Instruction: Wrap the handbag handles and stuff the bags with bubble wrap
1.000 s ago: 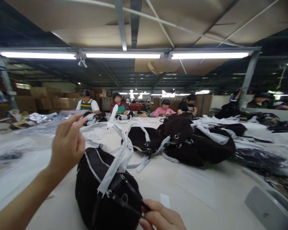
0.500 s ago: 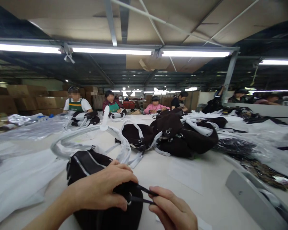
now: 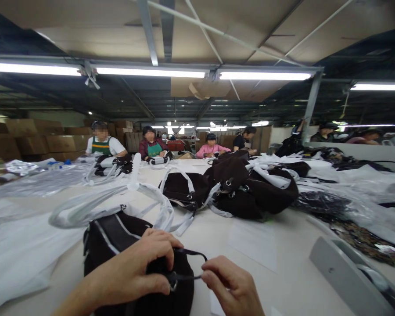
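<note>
Black bag (image 3: 116, 232) sits on the table (image 3: 210, 239); left hand (image 3: 140, 267) curls over it, can't tell if gripping. Right hand (image 3: 232, 283), just off the bag, pinches thin strap (image 3: 188, 277), looped crosswise between hands.

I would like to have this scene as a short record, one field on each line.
Left hand: over the near black bag, its grip partly hidden
Right hand: pinching the loop of a thin black strap
Beyond near bag: white-wrapped handles
Further back: pile of dark bags on the pale table
Right side: grey object, use unclear
Across table: people, one in pink
Overhead: lit tube lights
</note>
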A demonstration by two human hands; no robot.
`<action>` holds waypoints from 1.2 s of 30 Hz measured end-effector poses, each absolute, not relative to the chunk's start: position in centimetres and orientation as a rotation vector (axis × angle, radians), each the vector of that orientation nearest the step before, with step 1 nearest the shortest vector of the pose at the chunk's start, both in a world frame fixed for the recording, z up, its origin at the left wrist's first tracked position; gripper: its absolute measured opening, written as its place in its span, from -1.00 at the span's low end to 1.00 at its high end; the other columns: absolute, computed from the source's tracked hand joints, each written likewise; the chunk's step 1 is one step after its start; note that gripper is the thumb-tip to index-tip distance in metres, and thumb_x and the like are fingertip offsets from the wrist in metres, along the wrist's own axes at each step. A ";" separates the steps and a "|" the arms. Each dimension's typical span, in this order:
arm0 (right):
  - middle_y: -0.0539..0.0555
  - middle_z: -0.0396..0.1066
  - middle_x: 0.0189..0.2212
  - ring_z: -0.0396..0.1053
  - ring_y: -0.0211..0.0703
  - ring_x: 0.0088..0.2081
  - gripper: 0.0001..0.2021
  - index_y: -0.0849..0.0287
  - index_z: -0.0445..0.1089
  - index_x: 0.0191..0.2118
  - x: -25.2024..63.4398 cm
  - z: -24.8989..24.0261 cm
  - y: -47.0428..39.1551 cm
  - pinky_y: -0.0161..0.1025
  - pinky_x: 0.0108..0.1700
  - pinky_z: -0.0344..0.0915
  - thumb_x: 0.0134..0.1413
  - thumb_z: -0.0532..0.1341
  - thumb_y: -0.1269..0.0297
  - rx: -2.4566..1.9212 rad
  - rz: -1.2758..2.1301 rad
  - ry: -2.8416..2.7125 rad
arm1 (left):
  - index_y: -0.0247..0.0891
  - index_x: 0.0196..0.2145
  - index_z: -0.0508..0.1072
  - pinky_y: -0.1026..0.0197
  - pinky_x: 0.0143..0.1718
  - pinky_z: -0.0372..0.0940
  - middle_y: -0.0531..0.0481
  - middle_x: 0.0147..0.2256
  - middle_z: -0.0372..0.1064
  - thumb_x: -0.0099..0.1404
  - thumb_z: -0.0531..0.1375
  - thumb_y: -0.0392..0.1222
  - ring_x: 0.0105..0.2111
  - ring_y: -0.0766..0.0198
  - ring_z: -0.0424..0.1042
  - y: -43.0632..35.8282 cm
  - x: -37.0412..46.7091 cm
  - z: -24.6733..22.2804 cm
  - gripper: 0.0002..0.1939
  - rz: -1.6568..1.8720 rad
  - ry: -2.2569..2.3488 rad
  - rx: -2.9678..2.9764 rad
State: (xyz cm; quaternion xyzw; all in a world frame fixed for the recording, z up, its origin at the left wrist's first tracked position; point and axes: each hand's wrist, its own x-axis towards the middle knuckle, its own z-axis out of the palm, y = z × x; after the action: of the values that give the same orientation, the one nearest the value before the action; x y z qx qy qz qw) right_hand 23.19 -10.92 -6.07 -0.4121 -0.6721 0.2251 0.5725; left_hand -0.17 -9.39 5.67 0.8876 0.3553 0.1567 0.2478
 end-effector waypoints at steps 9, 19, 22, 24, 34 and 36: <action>-0.02 0.40 -0.50 0.50 -0.07 -0.33 -0.59 0.07 0.39 -0.16 23.0 -5.0 -10.9 0.03 -0.08 0.45 -0.05 0.39 -0.04 -0.500 1.323 -0.984 | -0.17 -0.38 0.33 0.20 0.16 -0.02 0.17 0.01 0.38 0.23 0.27 -0.39 0.07 0.24 0.25 -9.6 1.2 5.5 -0.81 0.475 0.922 2.512; 0.06 0.49 -0.32 0.51 -0.09 -0.24 -0.65 0.02 0.53 -0.04 25.3 -5.2 -12.2 -0.18 -0.14 0.47 0.01 0.40 0.14 -0.743 0.950 -1.317 | -0.16 -0.14 0.43 0.11 -0.04 0.13 0.04 -0.21 0.46 0.27 0.14 -0.37 -0.15 0.17 0.34 -9.8 3.3 3.6 -0.78 0.761 1.121 2.539; 0.07 0.50 -0.32 0.48 -0.17 -0.30 -0.75 0.03 0.52 -0.02 26.1 -3.9 -12.5 -0.33 -0.27 0.45 0.19 0.26 0.31 -0.788 0.432 -1.663 | -0.09 -0.05 0.48 0.08 -0.03 0.11 0.04 -0.19 0.50 0.31 0.14 -0.35 -0.14 0.17 0.38 -9.7 3.6 3.6 -0.70 0.718 1.115 2.614; 0.07 0.49 -0.34 0.46 -0.20 -0.33 -0.75 0.07 0.51 -0.02 26.5 -3.1 -12.4 -0.36 -0.30 0.43 0.23 0.20 0.37 -0.763 0.145 -1.746 | -0.08 -0.16 0.55 0.08 -0.06 0.10 0.05 -0.22 0.52 0.34 0.15 -0.34 -0.16 0.18 0.40 -9.7 3.9 3.8 -0.77 0.645 1.113 2.686; 0.05 0.38 -0.42 0.38 -0.15 -0.34 -0.70 0.13 0.37 -0.34 28.3 -3.8 -11.4 -0.24 -0.28 0.26 0.37 -0.03 0.26 -1.325 0.087 -1.864 | -0.22 -0.36 0.54 0.02 -0.05 0.14 -0.01 -0.33 0.50 0.34 0.15 -0.34 -0.24 0.15 0.42 -10.1 5.9 4.5 -0.82 0.587 1.360 2.759; 0.09 0.43 -0.31 0.43 -0.10 -0.26 -0.73 0.13 0.41 -0.27 28.1 -4.9 -10.4 -0.22 -0.23 0.26 0.36 -0.02 0.27 -1.648 0.206 -1.938 | -0.19 -0.34 0.55 0.04 -0.06 0.15 0.02 -0.33 0.52 0.34 0.17 -0.32 -0.24 0.16 0.43 -9.7 5.8 4.2 -0.84 0.707 1.349 2.692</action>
State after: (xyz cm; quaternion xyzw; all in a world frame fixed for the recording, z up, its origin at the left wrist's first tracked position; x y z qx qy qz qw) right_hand 28.13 -10.37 -4.94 -0.6178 -0.7266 0.0771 0.2906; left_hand 5.82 -9.74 4.16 0.8700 0.4362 0.2284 0.0244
